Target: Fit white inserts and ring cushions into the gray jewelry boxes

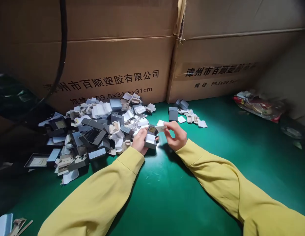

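Observation:
Over the green table, my left hand (140,141) is closed around a small dark grey hinged box (150,143). Its lid stands up, and a white lining shows in the lower half. Between thumb and fingers, my right hand (176,135) pinches a small white card piece (161,126) just beside the raised lid. Whether the card touches the box, I cannot tell. Left of my hands lies a big heap of grey boxes and white folded inserts (100,113). A smaller group holds a closed grey box (173,113) and several white inserts (190,117).
Two large printed cardboard cartons (113,62) stand along the back. A black cable (63,42) hangs at the left. At the right lie a red and clear plastic bag (261,106) and a roll of tape (293,131). Scraps (18,226) sit at the lower left.

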